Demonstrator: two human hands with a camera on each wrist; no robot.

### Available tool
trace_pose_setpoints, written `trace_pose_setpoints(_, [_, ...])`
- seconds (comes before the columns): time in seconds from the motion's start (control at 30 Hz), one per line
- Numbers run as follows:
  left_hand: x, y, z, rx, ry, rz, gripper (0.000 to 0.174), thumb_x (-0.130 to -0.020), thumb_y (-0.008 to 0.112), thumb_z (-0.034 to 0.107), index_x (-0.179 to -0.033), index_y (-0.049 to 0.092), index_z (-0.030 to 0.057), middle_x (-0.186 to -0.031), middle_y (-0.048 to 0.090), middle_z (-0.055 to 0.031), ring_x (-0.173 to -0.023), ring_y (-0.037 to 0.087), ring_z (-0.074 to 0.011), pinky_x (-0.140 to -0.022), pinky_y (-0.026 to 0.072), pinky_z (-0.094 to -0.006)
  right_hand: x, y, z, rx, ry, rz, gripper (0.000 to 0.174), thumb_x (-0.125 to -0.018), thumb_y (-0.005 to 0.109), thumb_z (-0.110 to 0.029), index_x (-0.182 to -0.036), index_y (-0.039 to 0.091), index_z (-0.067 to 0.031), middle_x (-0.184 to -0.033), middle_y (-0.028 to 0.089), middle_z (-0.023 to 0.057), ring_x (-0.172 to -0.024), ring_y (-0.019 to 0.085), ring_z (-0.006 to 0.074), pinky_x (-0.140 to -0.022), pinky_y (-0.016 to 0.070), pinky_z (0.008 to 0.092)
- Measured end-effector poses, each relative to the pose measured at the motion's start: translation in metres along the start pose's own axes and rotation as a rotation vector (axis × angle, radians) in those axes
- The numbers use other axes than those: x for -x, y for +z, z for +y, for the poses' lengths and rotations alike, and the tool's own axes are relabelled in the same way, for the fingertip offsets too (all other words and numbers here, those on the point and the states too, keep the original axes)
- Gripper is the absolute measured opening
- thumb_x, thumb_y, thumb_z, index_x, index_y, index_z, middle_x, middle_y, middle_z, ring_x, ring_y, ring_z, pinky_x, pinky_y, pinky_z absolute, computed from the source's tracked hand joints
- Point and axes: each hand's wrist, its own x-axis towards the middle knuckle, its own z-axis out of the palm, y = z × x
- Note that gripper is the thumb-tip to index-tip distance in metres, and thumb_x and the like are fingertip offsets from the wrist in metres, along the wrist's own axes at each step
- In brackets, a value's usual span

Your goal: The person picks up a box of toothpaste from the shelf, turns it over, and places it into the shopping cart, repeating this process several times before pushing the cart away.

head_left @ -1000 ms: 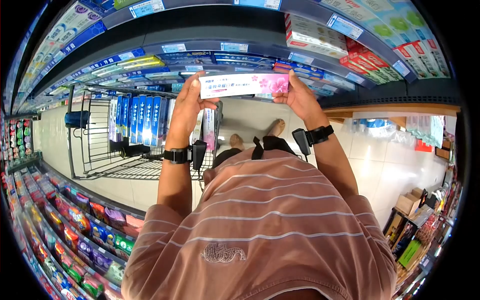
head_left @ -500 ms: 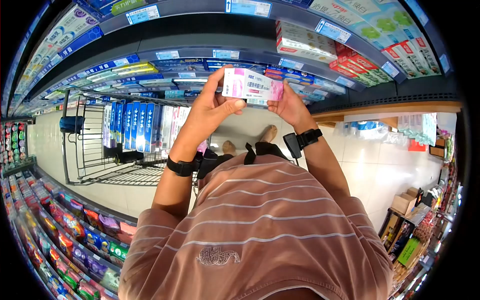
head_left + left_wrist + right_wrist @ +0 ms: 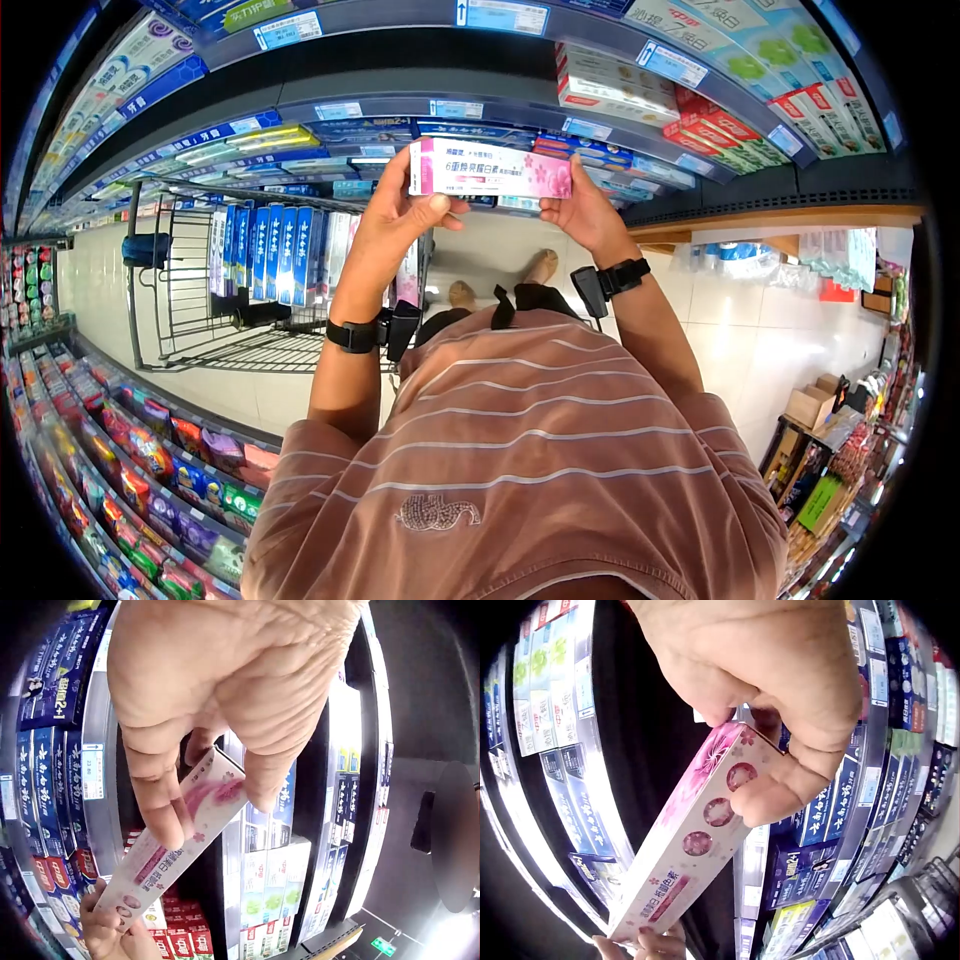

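Observation:
A long white toothpaste box (image 3: 492, 170) with pink flowers and Chinese print is held level between both hands, its long printed face toward the head camera. My left hand (image 3: 385, 225) grips the left end, thumb in front and fingers behind. At the other end, my right hand (image 3: 592, 218) pinches the box by its pink corner. The left wrist view shows the left hand (image 3: 225, 690) with thumb and fingers around the box (image 3: 176, 836). In the right wrist view the right hand (image 3: 780, 705) holds the flowered end of the box (image 3: 694, 825).
Shelves of toothpaste boxes (image 3: 625, 85) with price tags (image 3: 500, 15) rise ahead. To the left is a wire shopping cart (image 3: 240, 358) carrying upright blue boxes (image 3: 285, 250). Bagged goods (image 3: 190, 470) fill a shelf at lower left. A wooden ledge (image 3: 760, 220) runs along the right.
The box was turned so its left end faced the head camera half a second ago, and has swung back to show its long face. My left hand moved right, then back left.

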Motion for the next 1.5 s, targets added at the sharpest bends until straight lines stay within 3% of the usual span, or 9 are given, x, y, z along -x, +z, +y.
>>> trace_pose_setpoints(0.3, [0.006,-0.021,-0.016,0.134,-0.059,0.05,0.058,-0.099,0.053,0.022,-0.15,0.033,0.0024,-0.126,0.062,-0.0169,-0.106,0.065,-0.0265,-0.085,0.0558,-0.0391,-0.003,-0.001,0.003,0.05,0.002,0.03,0.053,-0.094,0.054,-0.061,-0.108,0.064,-0.0114,-0.086,0.07,0.0051,-0.071,0.068,0.0187,-0.066,0.0579,0.0356])
trace_pose_setpoints(0.57, [0.011,-0.038,-0.033,0.259,-0.113,0.051,0.044,-0.103,0.049,0.03,-0.138,0.047,0.0027,-0.125,0.062,-0.0155,-0.105,0.065,-0.0262,-0.084,0.0566,-0.0381,0.008,0.026,-0.001,0.095,-0.024,0.078,0.048,-0.096,0.053,-0.059,-0.106,0.063,-0.0124,-0.085,0.068,0.0031,-0.071,0.064,0.0156,-0.064,0.0539,0.0335])
trace_pose_setpoints(0.8, [0.011,-0.044,-0.049,0.344,-0.163,0.112,0.046,-0.106,0.043,0.039,-0.13,0.051,0.0008,-0.12,0.064,-0.0159,-0.102,0.066,-0.0253,-0.082,0.0572,-0.0375,0.006,0.026,0.001,0.092,-0.062,0.013,0.048,-0.095,0.055,-0.058,-0.106,0.064,-0.012,-0.086,0.068,0.0031,-0.07,0.064,0.016,-0.064,0.0542,0.0344])
trace_pose_setpoints(0.97, [0.015,-0.042,-0.05,0.362,-0.169,0.107,0.059,-0.105,0.04,0.05,-0.134,0.049,-0.0007,-0.121,0.064,-0.0168,-0.103,0.065,-0.0258,-0.083,0.0571,-0.0372,0.005,0.025,0.002,0.071,-0.053,-0.001,0.044,-0.095,0.059,-0.054,-0.104,0.066,-0.012,-0.085,0.068,0.0037,-0.068,0.065,0.0172,-0.062,0.0553,0.0357])
trace_pose_setpoints(1.03, [0.015,-0.042,-0.053,0.367,-0.183,0.12,0.063,-0.104,0.038,0.053,-0.135,0.048,-0.0012,-0.122,0.063,-0.0172,-0.104,0.065,-0.0261,-0.083,0.0571,-0.0372,0.004,0.024,0.002,0.087,-0.054,-0.003,0.045,-0.096,0.056,-0.054,-0.107,0.065,-0.0113,-0.086,0.068,0.0035,-0.069,0.064,0.0159,-0.063,0.0551,0.0343])
trace_pose_setpoints(1.5, [0.017,-0.046,-0.063,0.398,-0.203,0.117,0.063,-0.104,0.036,0.055,-0.133,0.049,-0.0004,-0.122,0.063,-0.0158,-0.102,0.064,-0.0252,-0.082,0.0569,-0.0372,0.004,0.027,0.0,0.111,-0.058,0.026,0.044,-0.097,0.057,-0.051,-0.11,0.064,-0.0096,-0.085,0.068,0.0044,-0.067,0.064,0.017,-0.062,0.0552,0.0355])
